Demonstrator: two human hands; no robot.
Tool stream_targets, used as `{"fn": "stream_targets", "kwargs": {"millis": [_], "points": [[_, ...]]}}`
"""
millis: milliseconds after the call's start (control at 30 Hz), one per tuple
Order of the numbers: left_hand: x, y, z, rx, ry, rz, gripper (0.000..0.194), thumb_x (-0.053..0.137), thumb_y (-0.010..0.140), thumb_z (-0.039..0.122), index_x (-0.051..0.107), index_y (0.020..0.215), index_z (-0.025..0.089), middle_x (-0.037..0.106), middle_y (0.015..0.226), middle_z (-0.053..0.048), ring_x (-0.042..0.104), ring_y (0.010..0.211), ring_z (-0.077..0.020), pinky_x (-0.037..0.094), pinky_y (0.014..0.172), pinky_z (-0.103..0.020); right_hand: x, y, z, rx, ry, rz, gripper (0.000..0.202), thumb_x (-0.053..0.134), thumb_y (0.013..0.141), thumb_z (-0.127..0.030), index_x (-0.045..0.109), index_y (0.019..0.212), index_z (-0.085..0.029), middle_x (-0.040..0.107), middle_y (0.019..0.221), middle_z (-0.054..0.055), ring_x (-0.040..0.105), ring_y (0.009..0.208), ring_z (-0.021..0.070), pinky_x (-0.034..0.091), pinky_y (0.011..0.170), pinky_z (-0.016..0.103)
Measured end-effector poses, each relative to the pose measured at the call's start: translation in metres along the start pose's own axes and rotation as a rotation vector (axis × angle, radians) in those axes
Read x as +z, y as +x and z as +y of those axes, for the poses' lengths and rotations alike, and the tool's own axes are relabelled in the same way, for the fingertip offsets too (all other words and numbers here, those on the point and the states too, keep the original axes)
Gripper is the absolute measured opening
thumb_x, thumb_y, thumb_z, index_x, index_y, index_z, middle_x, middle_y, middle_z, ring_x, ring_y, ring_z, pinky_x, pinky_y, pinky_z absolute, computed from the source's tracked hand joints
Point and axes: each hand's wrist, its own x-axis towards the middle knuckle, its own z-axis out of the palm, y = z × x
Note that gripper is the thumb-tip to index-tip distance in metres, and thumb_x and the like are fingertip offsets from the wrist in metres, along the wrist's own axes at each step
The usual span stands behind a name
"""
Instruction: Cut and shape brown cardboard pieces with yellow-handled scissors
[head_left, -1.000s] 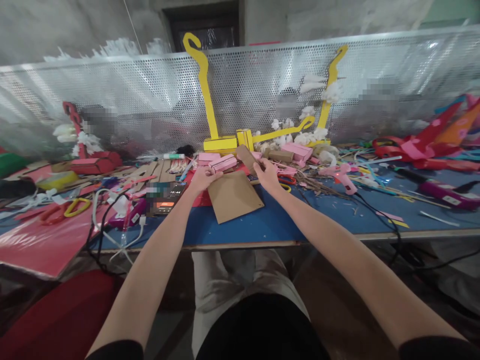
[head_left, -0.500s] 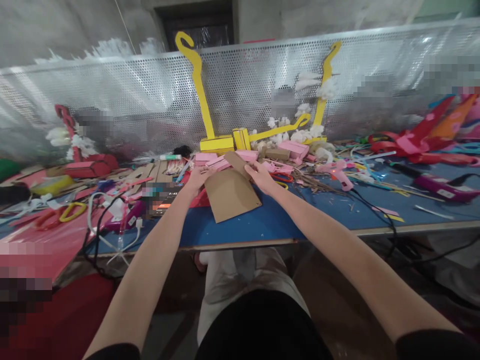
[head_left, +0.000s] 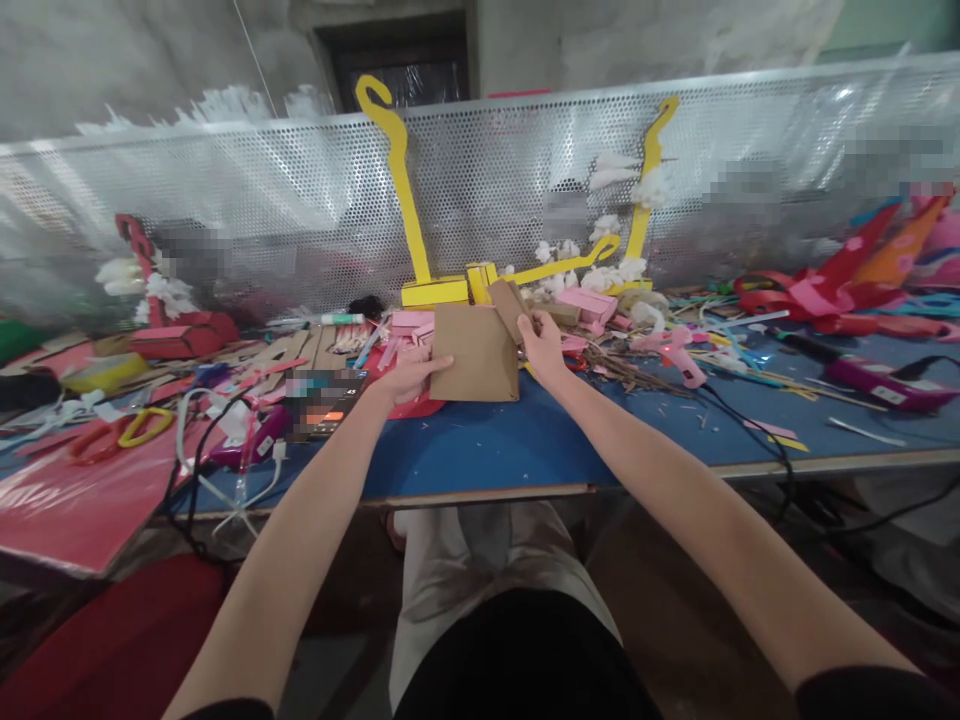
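Note:
My left hand [head_left: 415,372] grips the left edge of a squarish brown cardboard sheet [head_left: 474,355], its thumb on the front face. The sheet is tilted up above the blue table. At its upper right corner, my right hand [head_left: 543,346] pinches a narrow brown cardboard strip [head_left: 510,309] that slants across the sheet's edge. Whether strip and sheet touch I cannot tell. Right behind them stand a yellow hook-topped stand [head_left: 405,200] and a second yellow piece [head_left: 559,268] lying on its side. Pink paper pieces [head_left: 411,322] show beside my left fingers.
A pink glue gun [head_left: 679,352] with a black cord lies to the right, near a purple tool [head_left: 889,375]. Scissors [head_left: 146,425], a phone [head_left: 326,405] and white cables [head_left: 244,480] are on the left. A perforated metal panel [head_left: 495,180] runs along the back.
The cardboard sheet has been raised and turned straighter, moving slightly right. My left hand has shifted down along its left edge. My right hand has moved right with the strip.

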Motion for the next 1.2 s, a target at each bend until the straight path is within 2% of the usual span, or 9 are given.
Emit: {"fn": "stream_targets", "kwargs": {"millis": [100,167,233,333,467,600,767,933,1200], "points": [[0.007,0.002,-0.002,0.049,-0.014,0.013,0.055,0.087,0.065,0.025,0.067,0.117,0.019,0.077,0.111,-0.01,0.073,0.099,-0.0252,0.055,0.091,-0.039,-0.011,0.0,-0.015,-0.181,-0.161,0.136,0.048,0.044,0.102,-0.052,0.05,0.136,-0.018,0.063,0.127,0.016,0.057,0.12,0.0326,0.044,0.106,0.054],[0.011,0.003,-0.001,0.081,-0.022,0.03,0.058,0.086,0.064,0.022,0.066,0.118,0.021,0.077,0.111,-0.008,0.072,0.099,-0.0239,0.055,0.09,-0.037,-0.015,-0.002,-0.027,-0.298,-0.249,0.143,0.048,0.036,0.105,-0.05,0.046,0.14,-0.019,0.061,0.131,0.018,0.055,0.126,0.0343,0.039,0.109,0.056],[0.013,0.003,0.0,0.097,-0.03,0.041,0.059,0.085,0.062,0.021,0.066,0.118,0.022,0.077,0.11,-0.007,0.072,0.098,-0.0242,0.056,0.088,-0.037,-0.017,-0.005,-0.038,-0.422,-0.339,0.064,0.042,0.038,0.105,-0.044,0.051,0.139,-0.022,0.062,0.135,0.016,0.053,0.13,0.0339,0.038,0.111,0.056],[0.017,0.004,-0.001,0.107,-0.041,0.082,0.06,0.083,0.06,0.019,0.065,0.117,0.024,0.077,0.108,-0.005,0.072,0.098,-0.024,0.055,0.088,-0.036,-0.012,-0.011,-0.046,-0.602,-0.476,-0.151,0.032,0.048,0.102,-0.03,0.065,0.129,-0.028,0.063,0.14,0.008,0.052,0.135,0.0303,0.036,0.116,0.052],[0.02,0.007,-0.007,0.084,-0.059,0.14,0.061,0.081,0.059,0.022,0.064,0.117,0.025,0.077,0.103,-0.004,0.072,0.098,-0.0265,0.054,0.089,-0.041,0.003,-0.017,-0.042,-0.739,-0.62,-0.354,0.036,0.051,0.099,-0.019,0.069,0.128,-0.03,0.064,0.141,0.004,0.053,0.135,0.0271,0.037,0.117,0.049],[0.021,0.008,-0.01,0.068,-0.069,0.148,0.063,0.082,0.057,0.021,0.064,0.117,0.026,0.077,0.106,-0.005,0.072,0.098,-0.028,0.054,0.088,-0.042,0.011,-0.02,-0.038,-0.78,-0.708,-0.402,0.033,0.053,0.101,-0.027,0.065,0.131,-0.025,0.064,0.139,0.01,0.054,0.132,0.0286,0.04,0.113,0.05],[0.02,0.006,-0.009,0.035,-0.062,0.111,0.064,0.083,0.054,0.018,0.064,0.114,0.025,0.077,0.104,-0.004,0.072,0.097,-0.0268,0.054,0.088,-0.041,0.008,-0.018,-0.044,-0.81,-0.751,-0.44,0.022,0.057,0.1,-0.031,0.063,0.12,-0.023,0.051,0.154,0.01,0.045,0.141,0.0298,0.033,0.116,0.053],[0.021,0.0,-0.005,0.003,-0.048,0.054,0.061,0.083,0.057,0.017,0.063,0.115,0.023,0.077,0.103,-0.005,0.072,0.099,-0.0254,0.054,0.09,-0.04,0.006,-0.018,-0.043,-0.769,-0.762,-0.442,0.02,0.056,0.099,-0.028,0.06,0.119,-0.023,0.066,0.134,0.011,0.057,0.125,0.0287,0.038,0.109,0.05],[0.026,-0.005,-0.001,-0.006,-0.043,0.053,0.057,0.09,0.059,0.022,0.066,0.111,0.02,0.078,0.105,-0.009,0.073,0.101,-0.028,0.055,0.092,-0.042,0.003,-0.02,-0.042,-0.667,-0.755,-0.377,0.027,0.053,0.1,-0.027,0.057,0.127,-0.024,0.065,0.13,0.012,0.055,0.123,0.0314,0.039,0.104,0.048]]}}
